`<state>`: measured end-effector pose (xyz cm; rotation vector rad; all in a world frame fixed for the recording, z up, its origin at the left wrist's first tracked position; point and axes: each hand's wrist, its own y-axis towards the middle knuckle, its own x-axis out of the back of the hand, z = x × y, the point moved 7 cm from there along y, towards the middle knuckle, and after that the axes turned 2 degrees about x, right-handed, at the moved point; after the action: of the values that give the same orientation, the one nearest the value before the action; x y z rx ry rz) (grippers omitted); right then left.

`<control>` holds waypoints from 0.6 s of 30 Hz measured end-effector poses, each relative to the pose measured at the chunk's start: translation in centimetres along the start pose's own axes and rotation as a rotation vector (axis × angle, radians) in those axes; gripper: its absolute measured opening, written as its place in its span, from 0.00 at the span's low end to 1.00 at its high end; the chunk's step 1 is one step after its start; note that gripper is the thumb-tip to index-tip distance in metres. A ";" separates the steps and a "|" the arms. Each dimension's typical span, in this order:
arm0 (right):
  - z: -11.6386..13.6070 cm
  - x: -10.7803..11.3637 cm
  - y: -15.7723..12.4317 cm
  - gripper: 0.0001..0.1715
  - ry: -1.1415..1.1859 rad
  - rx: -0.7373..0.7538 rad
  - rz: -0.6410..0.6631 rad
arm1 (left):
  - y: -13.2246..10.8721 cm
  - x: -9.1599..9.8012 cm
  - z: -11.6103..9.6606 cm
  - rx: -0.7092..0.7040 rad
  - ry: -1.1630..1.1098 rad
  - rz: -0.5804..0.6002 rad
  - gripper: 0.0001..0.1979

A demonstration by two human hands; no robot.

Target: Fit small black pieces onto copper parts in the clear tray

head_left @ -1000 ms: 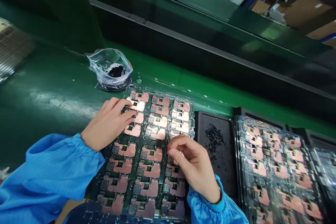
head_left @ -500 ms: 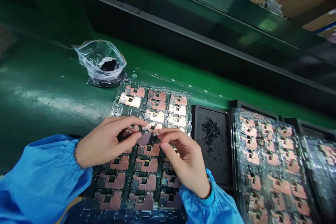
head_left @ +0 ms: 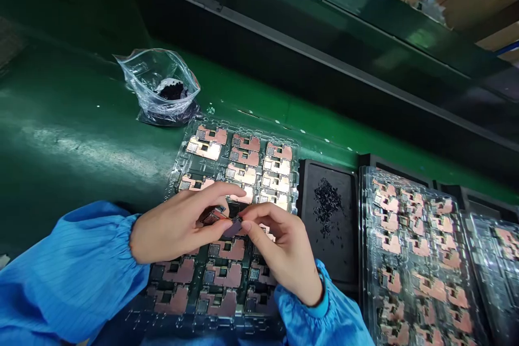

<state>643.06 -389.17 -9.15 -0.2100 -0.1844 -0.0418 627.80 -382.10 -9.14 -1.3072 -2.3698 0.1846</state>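
My left hand (head_left: 178, 227) pinches a small copper-coloured circuit board piece (head_left: 217, 217) lifted just above a clear plastic tray (head_left: 178, 170) full of similar copper boards. My right hand (head_left: 279, 246) meets it from the right, thumb and forefinger pinched at the board's right edge on something tiny and dark that I cannot make out. Both hands hover over the middle rows of the tray. Blue sleeves cover both forearms.
A black tray (head_left: 344, 259) with a heap of tiny black parts (head_left: 327, 200) lies right of the board tray. More clear trays of copper boards (head_left: 409, 248) sit farther right. A clear bag with black parts (head_left: 162, 89) rests on the green belt (head_left: 60, 119).
My left hand left the upper boards and picked one up. My right hand moved left to meet it. Both hands now pinch together closer over the tray's middle.
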 end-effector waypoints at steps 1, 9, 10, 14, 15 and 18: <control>0.0 0.0 0.0 0.06 -0.004 -0.001 -0.002 | 0.0 0.0 0.0 -0.005 0.003 0.003 0.21; -0.5 -0.1 0.1 0.05 -0.008 -0.001 -0.047 | -0.1 0.0 -0.4 -0.080 0.006 -0.007 0.21; -0.5 -0.2 0.1 0.05 -0.013 -0.009 -0.041 | -0.1 -0.1 -0.4 -0.091 0.001 -0.002 0.22; -0.2 -0.4 0.1 0.08 -0.048 -0.034 0.010 | -0.1 -0.3 -0.5 -0.115 -0.014 0.034 0.23; -0.1 -0.4 0.1 0.09 -0.046 -0.046 0.019 | -0.1 -0.4 -0.5 -0.118 -0.019 0.039 0.23; -0.1 -0.4 -0.1 0.11 0.027 -0.096 0.052 | -0.1 -0.4 -0.5 -0.119 -0.050 0.049 0.22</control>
<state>642.70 -389.32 -9.33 -0.3096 -0.1499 -0.0023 628.17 -382.55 -8.81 -1.4318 -2.4247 0.0929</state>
